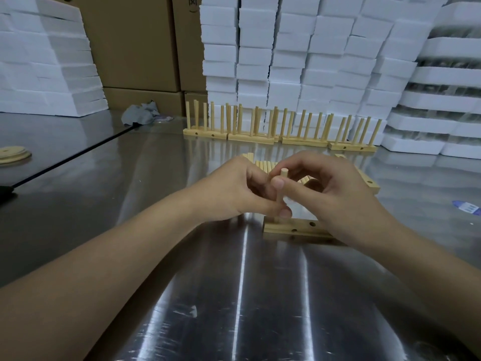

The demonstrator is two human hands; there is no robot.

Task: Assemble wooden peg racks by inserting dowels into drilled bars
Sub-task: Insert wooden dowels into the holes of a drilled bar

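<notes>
A pale wooden dowel (282,175) stands upright at the left end of a drilled bar (294,227) lying on the steel table (247,295). My left hand (234,191) pinches the dowel's lower part between thumb and fingers. My right hand (335,194) pinches the dowel higher up, thumb in front, and hides the bar's right end. Two open holes show in the bar's front face. Loose dowels (263,165) lie in a row behind my hands, partly hidden. Another drilled bar (369,182) lies right of them.
Several finished peg racks (278,126) stand in a line at the back. Stacks of white foam blocks (299,53) and cardboard boxes (135,48) rise behind them. A grey rag (140,114) and round wooden discs (13,153) lie to the left.
</notes>
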